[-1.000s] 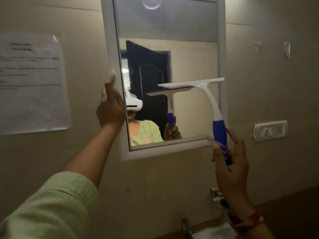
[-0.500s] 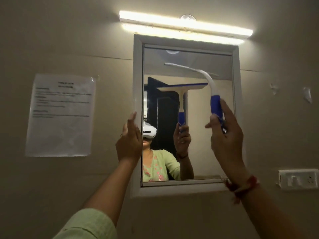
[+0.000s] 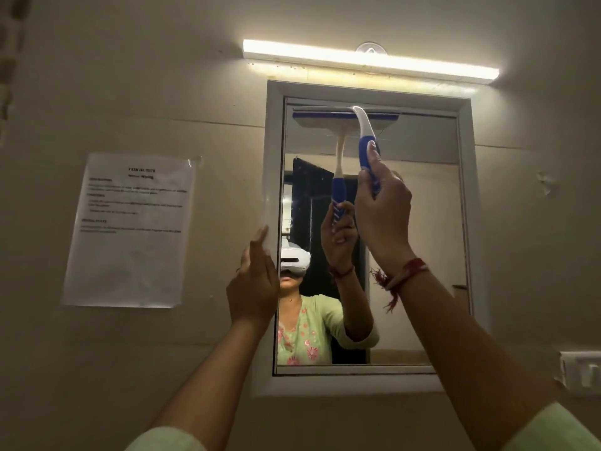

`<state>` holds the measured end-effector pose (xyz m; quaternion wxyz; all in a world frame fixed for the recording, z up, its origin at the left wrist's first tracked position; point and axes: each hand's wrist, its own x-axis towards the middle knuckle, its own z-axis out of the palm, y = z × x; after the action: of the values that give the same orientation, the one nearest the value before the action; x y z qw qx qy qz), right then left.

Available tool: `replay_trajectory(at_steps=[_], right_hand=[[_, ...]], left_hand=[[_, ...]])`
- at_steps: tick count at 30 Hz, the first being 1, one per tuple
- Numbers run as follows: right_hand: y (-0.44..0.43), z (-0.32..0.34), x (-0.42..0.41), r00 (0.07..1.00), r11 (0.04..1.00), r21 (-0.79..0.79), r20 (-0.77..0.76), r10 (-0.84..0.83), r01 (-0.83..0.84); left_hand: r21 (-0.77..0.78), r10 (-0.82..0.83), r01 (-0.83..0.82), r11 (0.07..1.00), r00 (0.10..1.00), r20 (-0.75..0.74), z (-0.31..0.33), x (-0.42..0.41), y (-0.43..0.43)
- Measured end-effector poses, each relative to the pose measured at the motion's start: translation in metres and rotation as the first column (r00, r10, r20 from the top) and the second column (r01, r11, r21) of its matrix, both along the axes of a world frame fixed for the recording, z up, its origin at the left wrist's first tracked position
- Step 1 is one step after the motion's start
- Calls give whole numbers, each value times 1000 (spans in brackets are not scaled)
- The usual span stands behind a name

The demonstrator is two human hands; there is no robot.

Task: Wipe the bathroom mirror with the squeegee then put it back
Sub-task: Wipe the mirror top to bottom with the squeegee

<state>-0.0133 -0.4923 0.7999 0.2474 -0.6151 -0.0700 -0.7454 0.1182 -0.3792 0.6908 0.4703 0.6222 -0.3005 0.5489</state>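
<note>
A white-framed bathroom mirror (image 3: 419, 222) hangs on the beige wall under a lit tube light. The squeegee (image 3: 366, 138) has a white curved neck and a blue grip, and its blade lies along the top edge of the glass. My right hand (image 3: 382, 213) is shut on the blue grip from below. My left hand (image 3: 253, 284) rests flat against the mirror's left frame, holding nothing. The glass reflects the squeegee, the hand and a person in a green top.
A printed sheet (image 3: 130, 229) is taped to the wall left of the mirror. The tube light (image 3: 370, 61) with a clear suction hook (image 3: 370, 48) sits above the frame. A white switch plate (image 3: 582, 369) is at the lower right.
My right hand has lifted the squeegee from the mirror's lower half up to its top edge, where the blade now meets the glass. The view has tilted upward, and my left hand stays on the frame.
</note>
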Motion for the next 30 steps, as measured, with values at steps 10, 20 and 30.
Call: replay_trajectory(at_steps=[10, 20, 30], right_hand=[[19, -1, 13, 1000, 1000, -2, -5, -21, 21], [16, -9, 15, 982, 984, -33, -65, -175, 173], [18, -20, 16, 975, 977, -47, -71, -210, 207]], left_hand=[[-2, -29, 29, 1000, 999, 39, -1, 4, -1], [7, -67, 67, 998, 998, 12, -2, 6, 0], [3, -77, 76, 997, 997, 18, -2, 4, 1]])
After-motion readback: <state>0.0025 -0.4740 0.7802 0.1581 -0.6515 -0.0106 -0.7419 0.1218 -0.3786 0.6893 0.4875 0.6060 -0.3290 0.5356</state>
